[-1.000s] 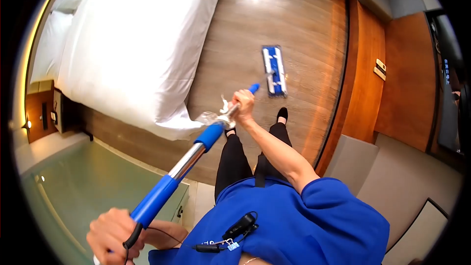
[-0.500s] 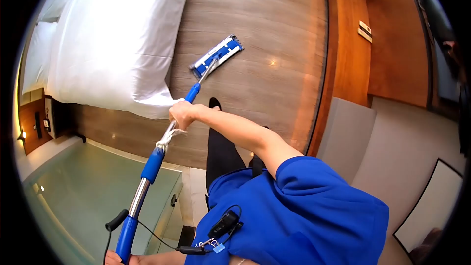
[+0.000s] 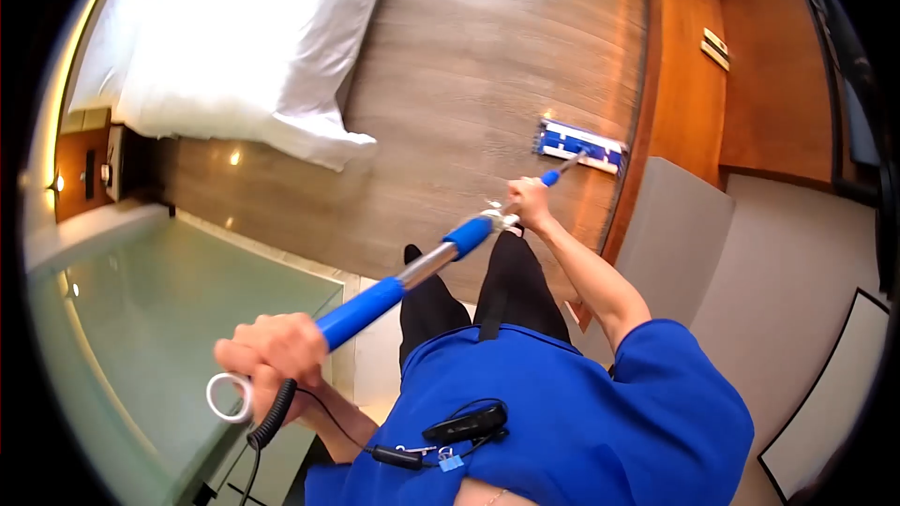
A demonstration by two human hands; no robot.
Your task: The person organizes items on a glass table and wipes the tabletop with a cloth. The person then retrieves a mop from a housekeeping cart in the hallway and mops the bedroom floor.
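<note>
A flat mop with a blue and white head (image 3: 567,142) lies on the wooden floor, close to the base of the wooden cabinet. Its blue and silver pole (image 3: 361,311) runs diagonally back towards my body. My left hand (image 3: 277,349) is wrapped round the upper end of the pole, near a white ring (image 3: 229,397). Further down, my right hand (image 3: 530,202) grips the pole near its lower blue sleeve. A whitish cloth strip (image 3: 502,218) is tied on the pole just above that hand.
At the upper left stands a bed with a white sheet (image 3: 234,47). A glass panel (image 3: 187,319) fills the lower left. Along the right runs a wooden cabinet (image 3: 689,84), with a grey panel (image 3: 680,225) beside it. A coiled black cord (image 3: 274,412) hangs near my left hand.
The mop head has swept right, from beside the bed to the cabinet base, and turned. My right hand moved right with the pole; my left hand rose further into view.
</note>
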